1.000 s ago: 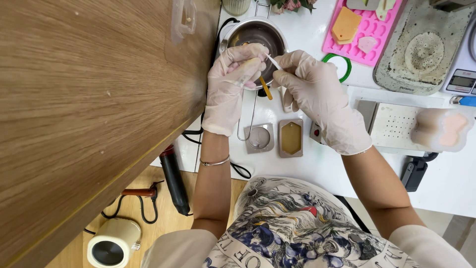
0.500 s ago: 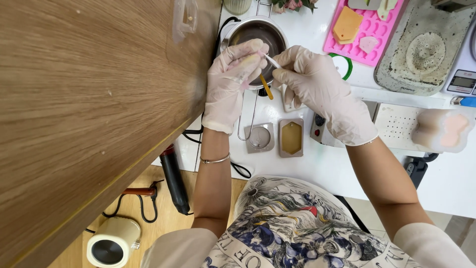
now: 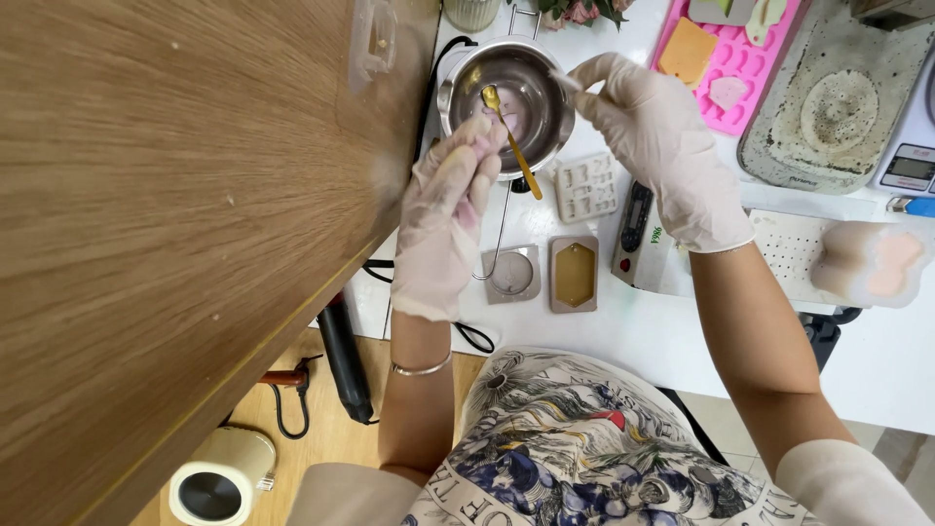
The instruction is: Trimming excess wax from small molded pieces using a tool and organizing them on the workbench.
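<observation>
Both my hands wear pale latex gloves. My left hand point(image 3: 450, 209) grips a small gold spoon point(image 3: 508, 136) whose bowl reaches into a steel pot point(image 3: 506, 93) on the white table. My right hand point(image 3: 651, 146) hovers at the pot's right rim, pinching a small white piece between thumb and fingers. A white silicone mould point(image 3: 586, 185) lies just below that hand.
A wooden panel point(image 3: 175, 214) fills the left. Two small moulds point(image 3: 545, 275), a black-and-white handheld device point(image 3: 635, 234), a pink mould tray point(image 3: 726, 63), a grey dish point(image 3: 838, 102), a scale point(image 3: 914, 161) and a pale wax block point(image 3: 872, 263) are on the table. A cream jar point(image 3: 216, 482) stands on the floor.
My hands have separated. The left hand has lowered with the gold spoon into the pot, while the right hand moved to the pot's right rim.
</observation>
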